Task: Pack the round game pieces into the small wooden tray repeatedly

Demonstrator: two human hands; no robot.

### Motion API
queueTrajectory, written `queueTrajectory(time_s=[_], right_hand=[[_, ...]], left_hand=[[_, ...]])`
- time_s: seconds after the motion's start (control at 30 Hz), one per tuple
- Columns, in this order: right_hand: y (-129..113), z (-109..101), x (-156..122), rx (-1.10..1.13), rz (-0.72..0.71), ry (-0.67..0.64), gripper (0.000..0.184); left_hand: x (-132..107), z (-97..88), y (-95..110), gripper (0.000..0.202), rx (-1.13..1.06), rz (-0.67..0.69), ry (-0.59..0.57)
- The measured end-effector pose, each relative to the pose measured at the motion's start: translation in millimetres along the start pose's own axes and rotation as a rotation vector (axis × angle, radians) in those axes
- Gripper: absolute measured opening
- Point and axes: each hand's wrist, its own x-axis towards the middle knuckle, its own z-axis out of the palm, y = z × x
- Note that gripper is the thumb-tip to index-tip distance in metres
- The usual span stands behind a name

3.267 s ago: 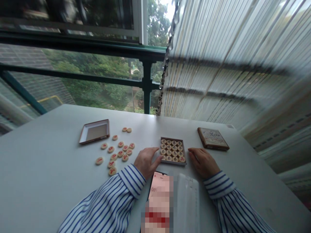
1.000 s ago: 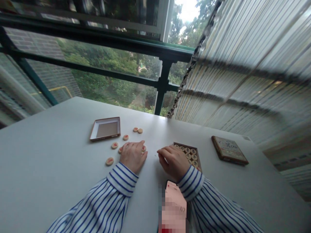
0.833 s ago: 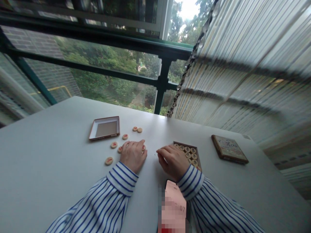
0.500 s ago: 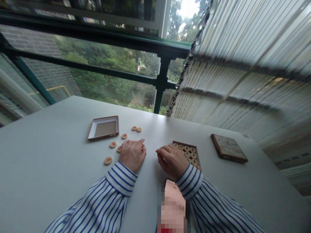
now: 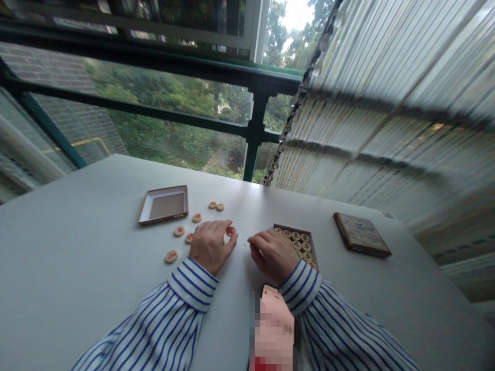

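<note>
Between the thumb and forefinger of my left hand is a round wooden Chinese chess piece with a red character facing up. Several more red-marked pieces, such as one near the lid, lie loose around that hand. My right hand is curled with its fingers together, and whatever they may hold is hidden. It covers the left part of an open box filled with rows of chess pieces, mostly black-marked. One piece in the pair at the back shows a blank face.
A shallow box lid lies inside up at the left of the white table. A flat closed box sits on the right. Below my right hand lies a phone with a pink screen. Windows and a string curtain border the table.
The piece at my left fingertips has tilted into fuller view, its red face now plain between thumb and forefinger. My right hand has stayed by the box. The view has shifted slightly.
</note>
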Motion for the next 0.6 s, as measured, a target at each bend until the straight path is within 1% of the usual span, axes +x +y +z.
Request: queueTrajectory(time_s=[0.3, 0.6], right_hand=[[1, -5, 2, 0.008, 0.01, 0.026, 0.016], [6, -24, -3, 0.042, 0.053, 0.082, 0.017]], left_hand=[[1, -3.5, 4, 0.025, -0.061, 0.042, 0.056], [1, -8.5, 15, 0.026, -0.109, 0.092, 0.052]])
